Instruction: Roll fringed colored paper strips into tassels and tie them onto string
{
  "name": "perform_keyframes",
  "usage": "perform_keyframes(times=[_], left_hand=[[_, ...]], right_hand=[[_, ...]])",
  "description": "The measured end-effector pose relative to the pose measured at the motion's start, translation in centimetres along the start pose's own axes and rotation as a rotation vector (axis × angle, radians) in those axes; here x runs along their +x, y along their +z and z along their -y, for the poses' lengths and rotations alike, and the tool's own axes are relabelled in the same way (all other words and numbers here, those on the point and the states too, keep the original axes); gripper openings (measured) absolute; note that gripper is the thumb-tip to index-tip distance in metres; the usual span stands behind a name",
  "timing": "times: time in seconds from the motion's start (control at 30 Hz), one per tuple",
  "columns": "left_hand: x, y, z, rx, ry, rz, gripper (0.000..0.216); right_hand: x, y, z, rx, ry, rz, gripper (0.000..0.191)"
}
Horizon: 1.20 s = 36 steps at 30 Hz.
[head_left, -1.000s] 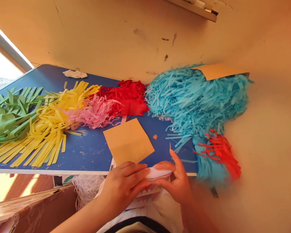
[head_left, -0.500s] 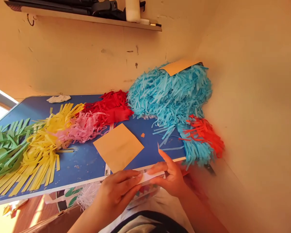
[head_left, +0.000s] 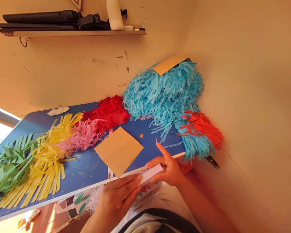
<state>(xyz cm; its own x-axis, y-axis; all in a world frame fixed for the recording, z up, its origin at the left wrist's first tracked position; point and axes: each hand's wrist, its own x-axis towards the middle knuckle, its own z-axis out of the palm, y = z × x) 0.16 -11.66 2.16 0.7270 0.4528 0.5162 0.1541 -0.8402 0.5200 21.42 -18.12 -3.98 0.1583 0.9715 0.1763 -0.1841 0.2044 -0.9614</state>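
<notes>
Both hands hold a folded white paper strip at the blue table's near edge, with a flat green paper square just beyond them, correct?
No. In the head view the flat paper square is tan, not green; the rest is right.

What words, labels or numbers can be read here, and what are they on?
None can be read.
White piece, held by left hand and right hand: no print shows.
Green and white print below the blue table: too blurred to read.
White bottle on the shelf: no label shows.
</notes>
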Motion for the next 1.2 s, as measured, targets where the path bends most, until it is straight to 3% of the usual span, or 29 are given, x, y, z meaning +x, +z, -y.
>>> perform_keyframes(times=[0.13, 0.2, 0.27, 0.33, 0.4, 0.47, 0.57, 0.67, 1.03, 1.2], left_hand=[[0.1, -0.1, 0.0, 0.032, -0.012, -0.035, 0.029], [0.0, -0.4, 0.0, 0.054, -0.030, -0.054, 0.030], [-0.2, -0.9, 0.0, 0.089, -0.059, -0.083, 0.031], [-0.5, -1.3, -0.1, 0.144, -0.101, -0.125, 0.033], [-0.9, -1.4, -0.2, 0.195, -0.141, -0.175, 0.036], [-1.5, -1.0, -0.2, 0.220, -0.158, -0.207, 0.039], [-2.3, 0.2, -0.2, 0.239, -0.145, -0.187, 0.041], [-2.9, 1.2, -0.2, 0.286, -0.153, -0.173, 0.042], [-1.9, 1.5, -1.5, 0.380, -0.108, -0.134, 0.032], [-1.8, 1.7, -1.7, 0.417, -0.116, -0.135, 0.024]], right_hand=[[0.7, -0.7, -0.1, -0.051, -0.057, -0.006, 0.114], [0.7, -1.5, 0.9, -0.203, -0.169, -0.136, 0.108], [0.1, -2.0, 2.7, -0.392, -0.284, -0.339, 0.087], [-1.1, -1.5, 4.7, -0.490, -0.346, -0.477, 0.055], [-2.1, 0.3, 5.8, -0.370, -0.347, -0.461, 0.025], [-2.6, 2.7, 5.8, -0.050, -0.209, -0.351, 0.014], [-1.8, 5.8, 3.7, 0.436, 0.151, -0.204, 0.022], [-0.6, 7.1, 1.6, 0.568, 0.329, -0.197, 0.023], [-1.7, 8.4, 1.5, 0.671, 0.372, -0.500, 0.025], [-1.7, 8.6, 1.8, 0.695, 0.408, -0.535, 0.026]])
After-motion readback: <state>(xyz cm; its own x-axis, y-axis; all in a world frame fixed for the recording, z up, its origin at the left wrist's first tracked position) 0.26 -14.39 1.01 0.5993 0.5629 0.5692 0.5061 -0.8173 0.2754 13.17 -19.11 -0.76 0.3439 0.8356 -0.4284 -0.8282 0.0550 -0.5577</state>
